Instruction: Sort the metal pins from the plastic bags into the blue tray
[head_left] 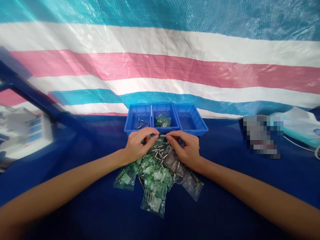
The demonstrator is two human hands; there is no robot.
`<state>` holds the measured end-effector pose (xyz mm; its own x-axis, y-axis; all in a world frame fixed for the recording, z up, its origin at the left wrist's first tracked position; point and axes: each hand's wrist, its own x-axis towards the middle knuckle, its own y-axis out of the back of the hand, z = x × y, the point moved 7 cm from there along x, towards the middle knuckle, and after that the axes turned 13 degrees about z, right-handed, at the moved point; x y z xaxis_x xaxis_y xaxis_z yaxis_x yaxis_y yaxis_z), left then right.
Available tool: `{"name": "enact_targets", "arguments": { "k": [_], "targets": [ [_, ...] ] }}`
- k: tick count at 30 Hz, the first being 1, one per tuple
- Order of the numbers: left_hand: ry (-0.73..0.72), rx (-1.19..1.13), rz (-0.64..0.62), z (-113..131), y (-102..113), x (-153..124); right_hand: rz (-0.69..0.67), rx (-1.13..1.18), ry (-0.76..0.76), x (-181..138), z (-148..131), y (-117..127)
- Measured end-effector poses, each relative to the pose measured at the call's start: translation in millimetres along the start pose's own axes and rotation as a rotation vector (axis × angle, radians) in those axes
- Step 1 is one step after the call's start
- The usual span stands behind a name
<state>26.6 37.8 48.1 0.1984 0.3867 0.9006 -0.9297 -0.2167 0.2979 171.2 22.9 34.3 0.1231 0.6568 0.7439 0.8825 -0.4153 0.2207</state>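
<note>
My left hand (pixel 138 144) and my right hand (pixel 187 148) meet just in front of the blue bins, thumb and forefinger of each pinched together. Between the fingertips, a thin silvery metal rod (pixel 162 135) lies about level, one end at each hand; it is too small to tell its exact kind. Below the hands spreads a pile of small clear and green-tinted plastic bags (pixel 156 175), some with metal pieces inside. Loose silvery metal rods (pixel 158 154) lie on top of the pile.
Three blue bins stand side by side: the left bin (pixel 128 125) holds a few metal rods, the middle bin (pixel 177 123) green-tinted bags. A blue table (pixel 95 193) lies beneath. Striped sheeting (pixel 160 63) hangs behind. A white plastic bag (pixel 297 125) and a pixelated item (pixel 261 136) lie right.
</note>
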Motion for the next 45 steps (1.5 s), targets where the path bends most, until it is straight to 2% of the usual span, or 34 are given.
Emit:
{"name": "enact_targets", "arguments": {
  "k": [10, 19, 36, 45],
  "targets": [
    [0.050, 0.013, -0.046, 0, -1, 1, -0.001, 0.001, 0.009, 0, 1, 0],
    [0.015, 0.009, -0.125, 1, -8, 2, -0.014, -0.001, 0.035, 0, 0, -1],
    [0.015, -0.005, -0.158, -1, -11, 1, -0.007, -0.007, 0.064, 2, -2, -1],
    [-0.001, -0.024, -0.129, 1, -8, 1, -0.039, 0.004, 0.080, 3, -4, -4]
  ]
}}
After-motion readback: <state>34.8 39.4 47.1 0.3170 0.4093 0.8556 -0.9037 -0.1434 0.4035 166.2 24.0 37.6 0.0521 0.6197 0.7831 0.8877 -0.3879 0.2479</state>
